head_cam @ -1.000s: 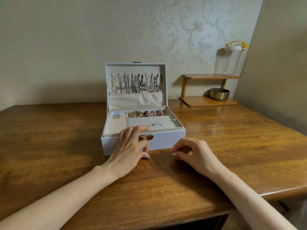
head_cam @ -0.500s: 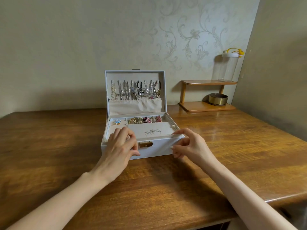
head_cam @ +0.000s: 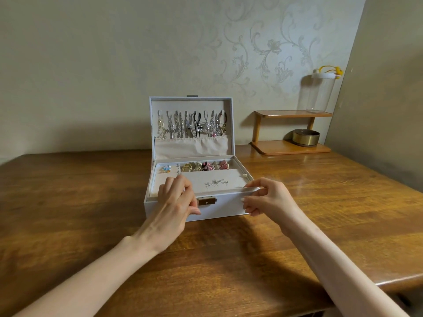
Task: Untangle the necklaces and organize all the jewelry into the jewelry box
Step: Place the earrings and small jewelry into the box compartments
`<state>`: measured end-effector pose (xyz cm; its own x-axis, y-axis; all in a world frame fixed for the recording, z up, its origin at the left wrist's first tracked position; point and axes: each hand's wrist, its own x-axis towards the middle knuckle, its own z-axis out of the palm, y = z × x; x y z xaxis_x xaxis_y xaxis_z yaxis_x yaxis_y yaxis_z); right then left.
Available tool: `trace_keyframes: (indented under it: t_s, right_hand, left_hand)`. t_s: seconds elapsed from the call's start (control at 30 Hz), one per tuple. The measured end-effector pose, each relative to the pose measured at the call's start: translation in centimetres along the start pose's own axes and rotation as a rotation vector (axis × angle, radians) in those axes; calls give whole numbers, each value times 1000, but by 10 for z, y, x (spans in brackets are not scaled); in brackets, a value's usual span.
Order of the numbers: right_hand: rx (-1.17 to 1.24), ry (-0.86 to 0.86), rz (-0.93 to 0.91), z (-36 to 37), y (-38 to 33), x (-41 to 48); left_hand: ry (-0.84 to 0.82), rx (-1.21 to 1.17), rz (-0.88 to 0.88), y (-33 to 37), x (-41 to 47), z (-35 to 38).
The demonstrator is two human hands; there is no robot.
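Note:
A white jewelry box (head_cam: 227, 208) stands open on the wooden table (head_cam: 80, 202). Several necklaces (head_cam: 192, 124) hang in a row inside its upright lid, above a cloth pocket. Rings and small pieces (head_cam: 203, 167) fill the back row of the top tray, and a blue brooch (head_cam: 166, 168) lies at the left. A few small silver earrings (head_cam: 216, 183) sit on the tray's pad. My left hand (head_cam: 174, 202) grips the tray's front rim left of the gold clasp (head_cam: 207, 201). My right hand (head_cam: 267, 197) pinches the front right corner of the rim.
A small wooden two-level shelf (head_cam: 290, 148) stands at the back right by the wall, with a brass bowl (head_cam: 306, 137) on its lower board and a clear jar (head_cam: 320, 92) with a yellow clip on top. The table's right edge (head_cam: 400, 280) is close.
Both hands rose from the table in front of the box to its front rim. The left hand slid onto the tray edge and the right hand took the corner.

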<state>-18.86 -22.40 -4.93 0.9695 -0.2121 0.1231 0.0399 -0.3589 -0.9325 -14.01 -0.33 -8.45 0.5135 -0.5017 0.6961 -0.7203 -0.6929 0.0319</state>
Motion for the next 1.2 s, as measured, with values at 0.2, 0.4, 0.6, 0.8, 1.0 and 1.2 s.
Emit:
trace_keyframes:
  t_s: [0.2, 0.4, 0.6, 0.8, 1.0, 1.2]
  right_hand:
    - [-40, 6, 6, -7, -11, 8]
    - [-72, -7, 27, -10, -8, -8]
    - [-90, -21, 13, -17, -5, -27]
    - [-93, -106, 0, -36, -6, -44]
    - [-59, -132, -147, -49, -29, -29]
    - [-104, -193, -248, -12, -53, 26]
  left_hand:
    - [62, -29, -17, 3, 9, -4]
    - [145, -82, 3, 19, 10, -15]
    - [216, -222, -67, 13, 11, -25]
    - [160, -408, -195, 8, 14, -32]
    - [-29, -439, -259, -3, 33, -35]
    - [-171, -585, -445, -25, 66, -24]
